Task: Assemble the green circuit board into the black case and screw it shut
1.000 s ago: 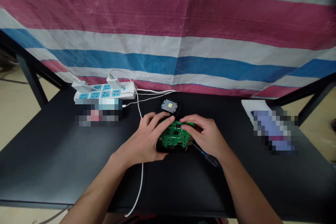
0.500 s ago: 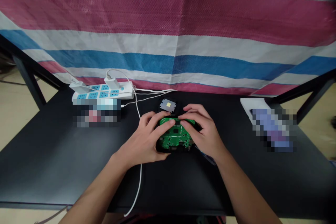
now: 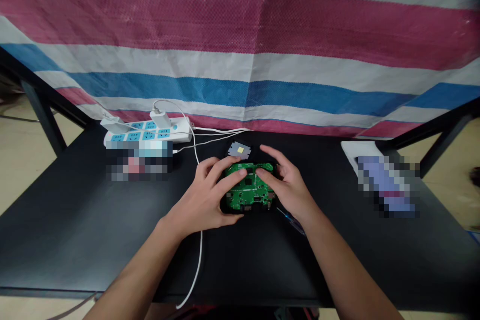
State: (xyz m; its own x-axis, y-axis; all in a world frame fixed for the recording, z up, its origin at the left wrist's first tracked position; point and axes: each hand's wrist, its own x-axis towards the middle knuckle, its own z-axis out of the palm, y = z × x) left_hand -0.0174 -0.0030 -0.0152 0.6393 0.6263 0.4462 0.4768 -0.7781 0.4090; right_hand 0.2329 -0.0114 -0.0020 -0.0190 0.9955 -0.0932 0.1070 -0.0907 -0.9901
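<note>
A green circuit board (image 3: pixel 250 190) lies in a black case on the black table (image 3: pixel 75 220). My left hand (image 3: pixel 204 200) wraps the case's left side, thumb on its front edge and fingertips pressed on the board. My right hand (image 3: pixel 287 185) holds the right side, fingers spread over the board's far edge. A small grey square part with a yellow centre (image 3: pixel 240 150) rests just beyond the board. A screwdriver with a clear blue handle (image 3: pixel 294 222) lies under my right wrist.
A white power strip (image 3: pixel 150 130) with plugged chargers sits at the back left; a white cable (image 3: pixel 197 260) runs from it to the table's front edge. A white object (image 3: pixel 354 152) lies at the right. A striped tarp (image 3: pixel 240 60) hangs behind.
The board and case have settled flatter on the table. My right fingers have spread out over the far edge, and my left fingers have slid a little across the board.
</note>
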